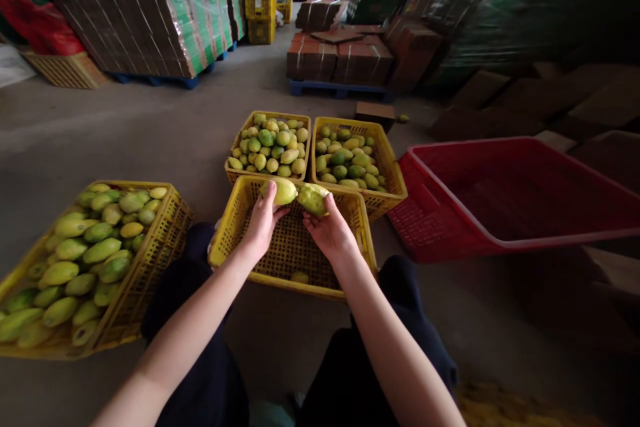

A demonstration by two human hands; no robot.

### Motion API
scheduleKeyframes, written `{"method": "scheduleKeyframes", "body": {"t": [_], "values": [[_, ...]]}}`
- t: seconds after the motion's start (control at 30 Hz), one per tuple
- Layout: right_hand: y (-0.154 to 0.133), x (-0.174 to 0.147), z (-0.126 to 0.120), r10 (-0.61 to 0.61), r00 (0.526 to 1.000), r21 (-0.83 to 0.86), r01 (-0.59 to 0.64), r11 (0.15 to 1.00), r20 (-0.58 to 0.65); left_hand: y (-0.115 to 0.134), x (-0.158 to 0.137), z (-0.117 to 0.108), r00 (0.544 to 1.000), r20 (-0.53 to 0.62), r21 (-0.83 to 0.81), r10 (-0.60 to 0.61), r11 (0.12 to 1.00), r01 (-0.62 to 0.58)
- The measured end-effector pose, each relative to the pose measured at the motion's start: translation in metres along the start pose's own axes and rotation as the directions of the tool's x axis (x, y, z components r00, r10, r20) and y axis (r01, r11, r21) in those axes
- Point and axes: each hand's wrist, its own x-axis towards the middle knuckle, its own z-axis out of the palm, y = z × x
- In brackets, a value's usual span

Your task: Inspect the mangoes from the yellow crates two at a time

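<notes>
My left hand (264, 220) is closed round a smooth yellow-green lemon (285, 191). In my right hand (333, 230) is a bumpy, greener lemon (313, 199), gripped between thumb and fingers. The two fruits are held side by side, their ends almost touching, above a yellow plastic crate (367, 240). A single lemon (300, 277) lies on the near side of that crate's slotted floor. Just beyond it stand two more yellow crates of lemons, the left one (306, 121) and the right one (397, 177).
At my left is a full crate (170, 197) of larger yellow-green fruit. A big red basket (440, 213) stands at the right. Flattened cardboard bundles (340, 57) on a blue pallet and wrapped stacks (195, 7) are farther back. A small carton (375, 113) sits behind the crates.
</notes>
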Motion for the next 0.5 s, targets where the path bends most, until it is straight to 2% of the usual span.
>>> {"method": "scheduleKeyframes", "body": {"t": [0.17, 0.37, 0.5], "values": [[-0.001, -0.003, -0.001, -0.077, 0.992, -0.122, 0.088, 0.989, 0.096, 0.007, -0.001, -0.007, 1.0, 0.023, 0.126, 0.015, 0.992, -0.018], [-0.006, -0.008, 0.015, -0.161, 0.966, -0.173, 0.197, 0.965, 0.201, 0.016, -0.007, -0.014, 0.976, 0.214, 0.294, 0.027, 0.952, -0.091], [-0.011, -0.001, 0.012, -0.222, 0.953, -0.342, 0.282, 0.896, 0.206, 0.019, -0.007, -0.024, 0.968, 0.247, 0.399, 0.043, 0.906, -0.142]]}}
